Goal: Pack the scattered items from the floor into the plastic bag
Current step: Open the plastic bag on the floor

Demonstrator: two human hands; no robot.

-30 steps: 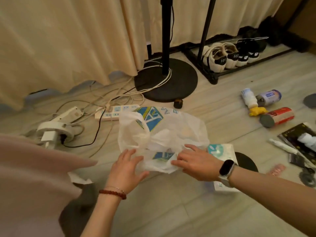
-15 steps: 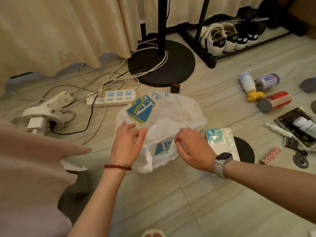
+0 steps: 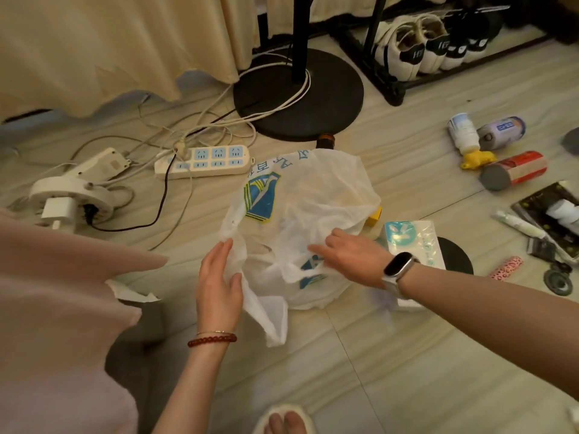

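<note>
Head view: the plastic bag [image 3: 300, 220] sits on the floor [image 3: 391, 355] directly in front of me, puffed up and more upright than a second ago, when it lay flatter and crumpled under my hands. Its printed blue logo now faces up and left, and one handle loop trails down toward me.

Hand states:
- Left hand [image 3: 219, 286]: fingers nearly straight, pressed against the bag's left edge, thumb against the film. It has shifted from lying over the bag to its side. I cannot confirm a closed grasp; it reads as relaxed contact.
- Right hand [image 3: 347, 258]: fingers extended across the near right side of the bag, touching the film; half a second ago these fingers looked curled at the same edge. Nothing is held.

Meaning for the task: I judge that I am working to find and spread the bag's mouth. No clear opening is visible yet, so packing has not begun.

Items remaining on the floor, all outside the bag:
- tissue pack [image 3: 413, 242], just beside my right wrist;
- red can [image 3: 513, 170], lying on its side, well to the right;
- white bottle [image 3: 463, 133] with the yellow piece at its end, near the can;
- small clutter at the far right edge, too small to identify.

A yellow-topped object shows at the bag's right side; I cannot tell whether it is inside.
</note>
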